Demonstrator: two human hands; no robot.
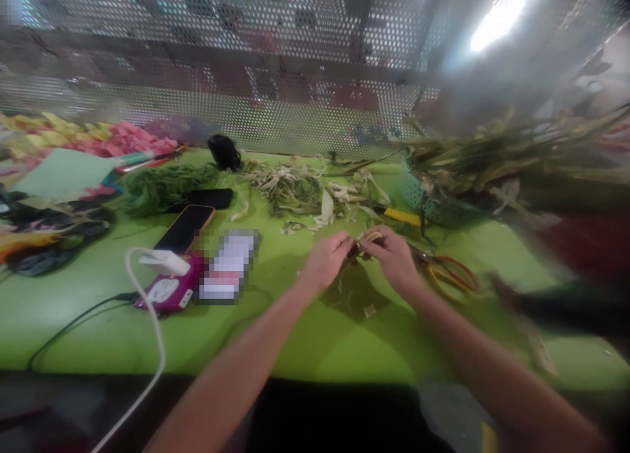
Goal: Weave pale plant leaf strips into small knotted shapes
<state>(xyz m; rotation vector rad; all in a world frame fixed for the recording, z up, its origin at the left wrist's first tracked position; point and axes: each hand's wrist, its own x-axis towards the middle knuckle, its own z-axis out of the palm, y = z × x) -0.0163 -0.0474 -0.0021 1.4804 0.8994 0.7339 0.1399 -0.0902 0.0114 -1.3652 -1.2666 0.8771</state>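
Close together over the green table, my left hand [325,261] and my right hand [391,255] both have their fingers closed in a pinch. Between the fingertips is a thin, pale strip of dried leaf [375,236], looped up at the right hand. Fine strands seem to dangle below it, but they are blurred. Just beyond the hands lies a loose heap of dried leaf strips and scraps [295,187]. Scissors with red and yellow handles [450,279] rest by my right wrist, and a yellow-handled tool [402,217] lies behind it.
At right a green basket [428,200] holds long dry leaves [492,151]. To the left lie a lit phone [229,266], a dark phone [186,228], a purple power box [173,292] with cables, and green fibre [165,187]. A perforated metal panel [295,85] stands behind the table [335,348].
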